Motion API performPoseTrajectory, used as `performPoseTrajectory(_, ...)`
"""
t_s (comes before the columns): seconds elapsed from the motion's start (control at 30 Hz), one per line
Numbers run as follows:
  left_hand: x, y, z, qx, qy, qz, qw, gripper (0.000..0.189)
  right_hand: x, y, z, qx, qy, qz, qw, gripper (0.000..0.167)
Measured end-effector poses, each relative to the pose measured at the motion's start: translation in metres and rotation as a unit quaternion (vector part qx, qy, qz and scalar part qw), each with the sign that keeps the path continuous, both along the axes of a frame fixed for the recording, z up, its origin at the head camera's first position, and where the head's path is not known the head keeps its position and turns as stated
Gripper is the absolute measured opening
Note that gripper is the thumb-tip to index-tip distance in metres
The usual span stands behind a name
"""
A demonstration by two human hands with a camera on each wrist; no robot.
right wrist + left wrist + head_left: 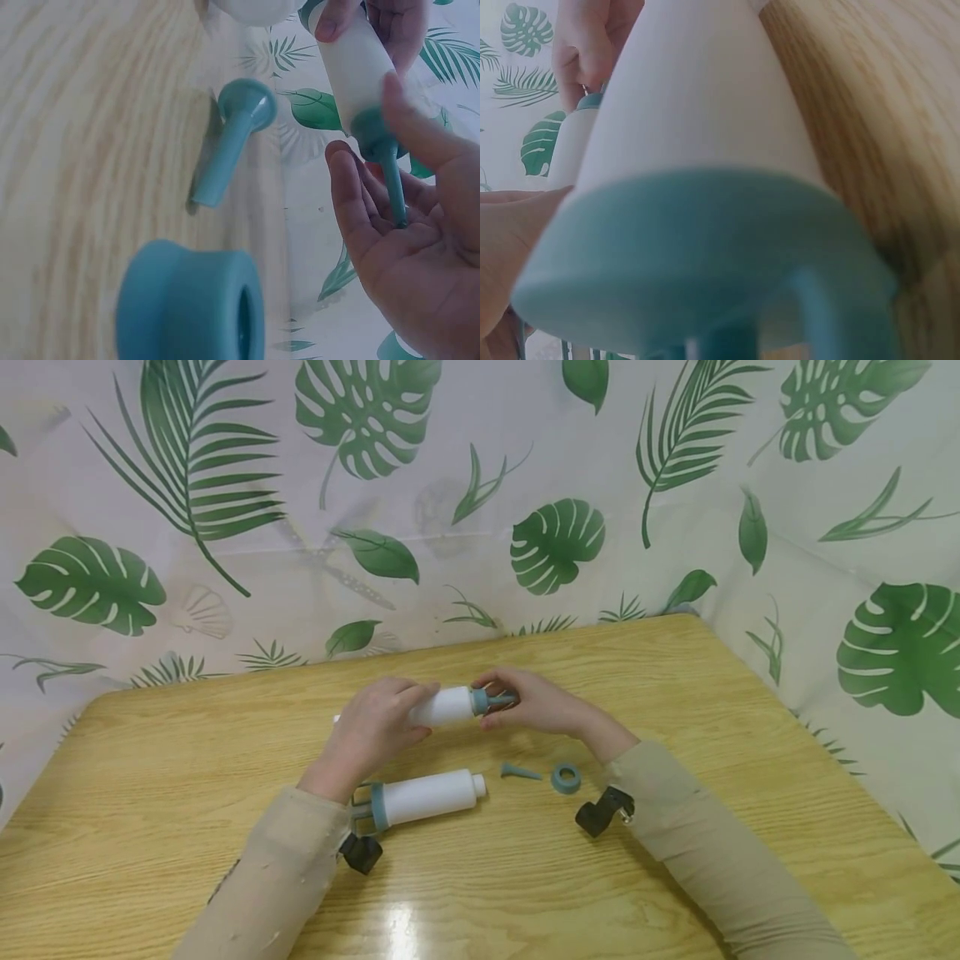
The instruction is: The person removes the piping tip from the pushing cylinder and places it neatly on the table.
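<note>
My left hand (375,718) grips a white syringe-like tube (448,706) above the table, its fingers and thumb wrapped round the barrel. At the tube's right end is a teal collar (369,129) with a thin teal nozzle (392,180). My right hand (536,702) lies around this end, fingers spread and slightly bent. In the right wrist view its thumb is blurred beside the collar, and the nozzle points into the palm. A second white tube (429,797) rests on the table below the left hand, with a teal collar and handle (705,247) at its left end.
On the wooden table (480,893), a small teal nozzle (520,772) and a teal ring (566,778) lie right of the second tube. Leaf-patterned cloth (465,552) hangs behind the far edge. A black wrist mount (600,812) sticks out below the right sleeve.
</note>
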State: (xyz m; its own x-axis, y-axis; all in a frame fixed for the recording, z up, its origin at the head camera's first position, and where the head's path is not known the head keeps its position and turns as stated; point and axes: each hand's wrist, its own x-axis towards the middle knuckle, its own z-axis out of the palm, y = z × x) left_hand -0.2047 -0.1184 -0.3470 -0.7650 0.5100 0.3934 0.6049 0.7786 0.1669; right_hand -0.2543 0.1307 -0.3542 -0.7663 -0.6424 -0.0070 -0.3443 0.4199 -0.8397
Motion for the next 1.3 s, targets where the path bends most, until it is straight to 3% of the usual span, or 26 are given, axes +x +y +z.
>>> performPoseTrajectory(0.27, -0.0005, -0.0009, -0.001, 0.001, 0.005, -0.005, 1.0, 0.056, -0.0006, 0.0, -0.005, -0.029, -0.049, -0.002, 0.9984, 0.033)
performPoseTrajectory(0.63, -0.0008, -0.0003, -0.0027, 0.004, 0.003, -0.021, 0.9998, 0.055, -0.0027, 0.0031, -0.0066, -0.013, -0.005, 0.001, 0.9999, 0.036)
performPoseTrajectory(1.07, -0.0006, 0.002, -0.0011, -0.001, -0.043, -0.005, 0.9991, 0.053, -0.0023, 0.0043, -0.0063, 0.01, 0.032, 0.011, 0.9994, 0.034)
performPoseTrajectory(1.3, -0.0013, 0.0029, -0.0011, 0.018, -0.073, -0.001, 0.9972, 0.05, -0.0022, 0.0045, -0.0081, -0.005, 0.023, 0.0, 0.9997, 0.035)
